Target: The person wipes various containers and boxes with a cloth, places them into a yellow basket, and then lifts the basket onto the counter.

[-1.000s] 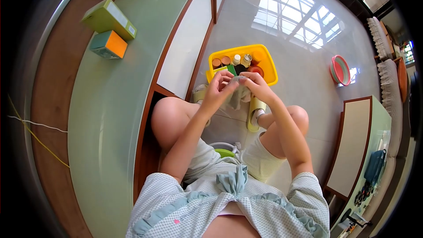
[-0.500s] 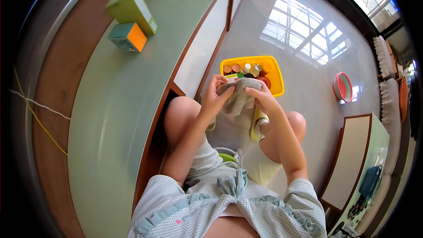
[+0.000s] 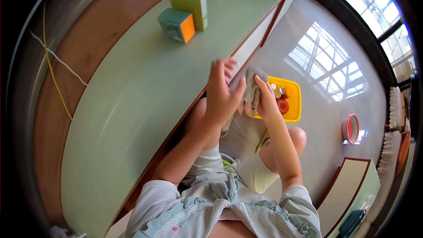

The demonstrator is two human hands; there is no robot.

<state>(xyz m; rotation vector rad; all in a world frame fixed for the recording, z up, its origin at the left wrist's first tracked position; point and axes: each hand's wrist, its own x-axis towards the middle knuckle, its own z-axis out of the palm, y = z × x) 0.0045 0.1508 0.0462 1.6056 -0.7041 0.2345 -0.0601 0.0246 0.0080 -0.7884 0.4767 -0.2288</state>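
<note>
From where I stand, I see a person sitting with knees bent, with a long pale green counter (image 3: 128, 119) on the left side. The right hand (image 3: 265, 99) is closed around a soft grey cloth (image 3: 251, 89), with the thumb pressed on top. The cloth is bunched up and hangs in front of the person, up above the floor. The left hand (image 3: 221, 91) holds nothing. Its fingers are bent and a bit blurry, and the thumb sticks out near the cloth. A yellow bin (image 3: 294, 113) sits on the shiny floor (image 3: 317, 105) just past the right hand, and the cloth and hand hide part of it. Inside it I can see some small bottles (image 3: 281, 90) and a round red thing (image 3: 282, 105). On the counter, a tall green box (image 3: 201, 4) stands right by a small blue-green and orange box (image 3: 187, 28). Farther off to the right, a pink and grey basin (image 3: 351, 128) is on the floor. Nearer, a low cabinet (image 3: 346, 180) has a dark blue bag (image 3: 352, 222) on top. A white cord (image 3: 66, 65) and a yellow cord (image 3: 52, 70) cross at the far left.
</note>
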